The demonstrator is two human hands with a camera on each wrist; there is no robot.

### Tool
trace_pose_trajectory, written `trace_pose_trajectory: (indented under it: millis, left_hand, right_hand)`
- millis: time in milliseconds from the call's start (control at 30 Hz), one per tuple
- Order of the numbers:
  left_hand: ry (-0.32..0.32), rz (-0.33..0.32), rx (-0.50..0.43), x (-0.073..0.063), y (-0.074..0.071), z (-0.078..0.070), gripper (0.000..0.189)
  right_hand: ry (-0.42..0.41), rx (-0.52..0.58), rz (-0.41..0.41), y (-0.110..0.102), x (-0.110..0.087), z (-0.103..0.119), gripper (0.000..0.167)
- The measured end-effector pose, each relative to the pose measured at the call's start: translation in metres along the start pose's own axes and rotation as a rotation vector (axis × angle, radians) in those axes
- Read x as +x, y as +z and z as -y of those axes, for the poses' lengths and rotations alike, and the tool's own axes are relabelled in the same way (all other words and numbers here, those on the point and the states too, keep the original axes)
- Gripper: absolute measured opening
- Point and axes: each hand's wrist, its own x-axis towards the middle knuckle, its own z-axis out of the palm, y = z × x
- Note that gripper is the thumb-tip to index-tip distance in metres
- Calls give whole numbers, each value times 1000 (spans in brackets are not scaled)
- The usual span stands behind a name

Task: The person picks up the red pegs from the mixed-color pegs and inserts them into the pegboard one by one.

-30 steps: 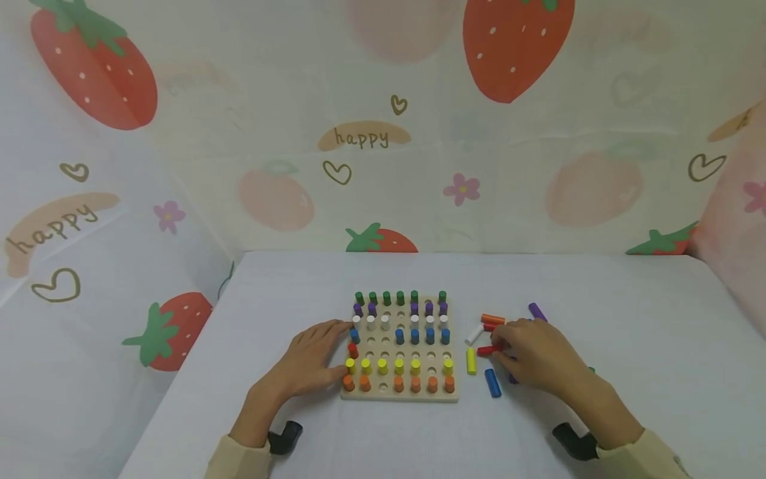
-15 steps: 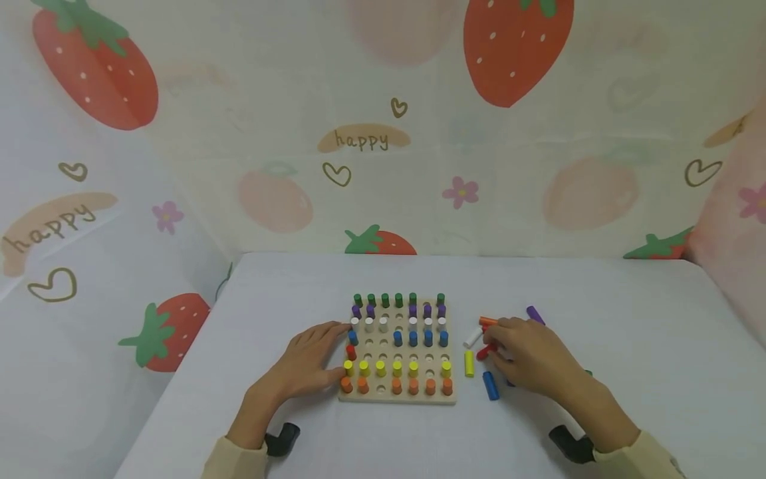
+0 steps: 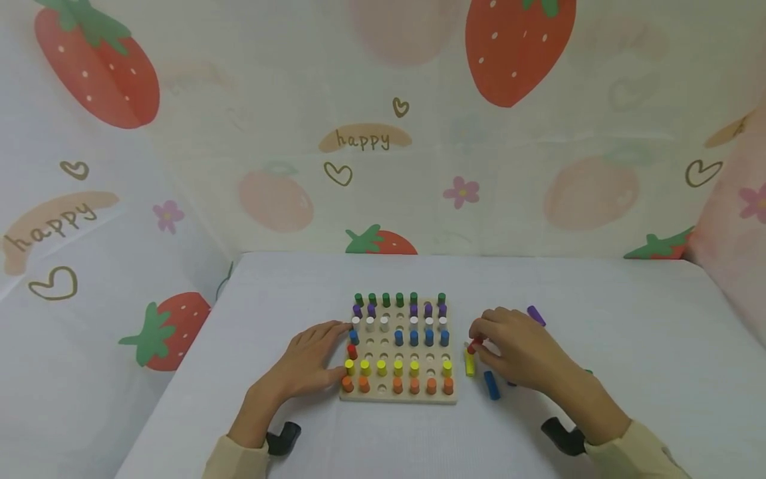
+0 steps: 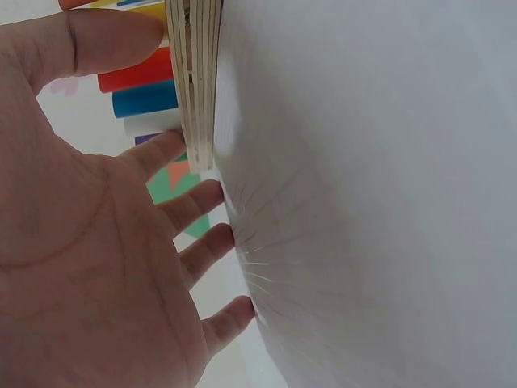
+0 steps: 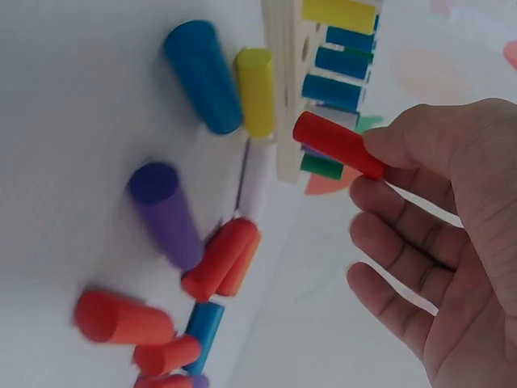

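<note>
Cream sleeves frame the nearest part of the scene, with a dark wrist mount point(image 3: 282, 437) under each forearm. The left hand point(image 3: 311, 359) lies flat on the white table point(image 3: 628, 332), fingers straight and slightly spread, their tips against the left edge of the wooden board point(image 3: 399, 398); judged from the contact, it steadies the board against sliding. The left wrist view shows the same fingertips point(image 4: 174, 145) touching the layered edge of the board.

The right hand point(image 3: 520, 346) hovers just right of the board, palm down and wrist low. Its grip is a pinch: thumb and forefinger hold one end of a red peg point(image 5: 339, 144), the free end pointing towards the board, while the other fingers hang loosely curled. The peg is clear of the table and not yet over any hole.

Loose pegs lie beside and under this hand: a yellow peg point(image 3: 470, 364) and a blue peg point(image 3: 491, 384) near the board's right edge, a purple peg point(image 3: 536, 315) farther off, and more red, orange and white ones visible in the right wrist view.

On the board, pegs stand in rows by colour: orange nearest, then yellow, one red peg point(image 3: 352, 350) alone in its row, then blue, white, purple and green farthest. Several holes remain open. A strawberry-print cloth point(image 3: 383, 133) closes the background.
</note>
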Motion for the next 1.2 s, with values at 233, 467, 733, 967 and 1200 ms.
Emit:
trace_pose_trajectory:
  millis: [233, 467, 733, 967, 1200]
  left_hand:
    - [-3, 6, 2, -1, 0, -1, 75]
    - [-15, 9, 2, -3, -1, 0, 75]
    - [-16, 11, 2, 0, 1, 0, 76]
    - [-8, 4, -7, 0, 1, 2, 75]
    - [-10, 7, -10, 0, 1, 2, 76]
  right_hand:
    - [-20, 30, 18, 1, 15, 14, 15]
    - [-58, 44, 33, 9, 27, 28, 14]
    - [-84, 46, 49, 14, 39, 39, 16]
    - [-125, 111, 52, 19, 51, 53, 15]
    - [-163, 145, 78, 28, 62, 66, 14]
